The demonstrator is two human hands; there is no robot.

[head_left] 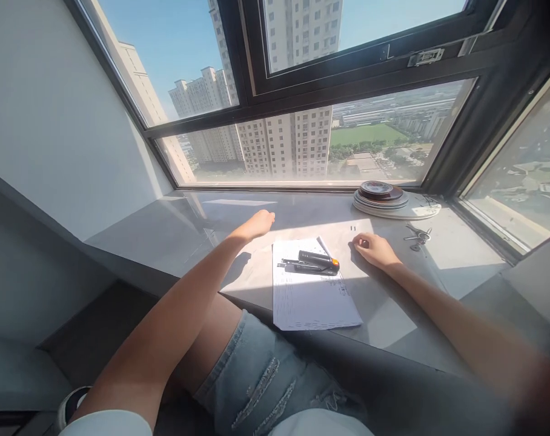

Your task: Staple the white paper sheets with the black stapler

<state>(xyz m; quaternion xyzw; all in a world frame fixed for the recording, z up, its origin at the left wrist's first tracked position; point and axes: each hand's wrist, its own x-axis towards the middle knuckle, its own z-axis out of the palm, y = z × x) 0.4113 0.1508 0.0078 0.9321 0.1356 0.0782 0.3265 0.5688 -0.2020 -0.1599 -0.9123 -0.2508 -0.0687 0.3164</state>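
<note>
A black stapler (318, 263) with an orange end lies on a stack of printed papers (311, 309). Its narrow metal parts stick out to the left. My left hand (260, 224) is closed in a fist above the sill, left of the papers' far end; whatever its fingers may hold is hidden. Right of the papers, my right hand (375, 251) rests on the sill with fingers curled in, and I see nothing in them. Just beyond that hand lie two tiny dark strips (352, 228), too small to name.
Stacked plates (380, 203) stand by the window at the back right. A bunch of keys (419, 235) lies in front of them. The grey sill (166, 242) has its front edge at my legs. Dark window frames (302, 100) bound the far side.
</note>
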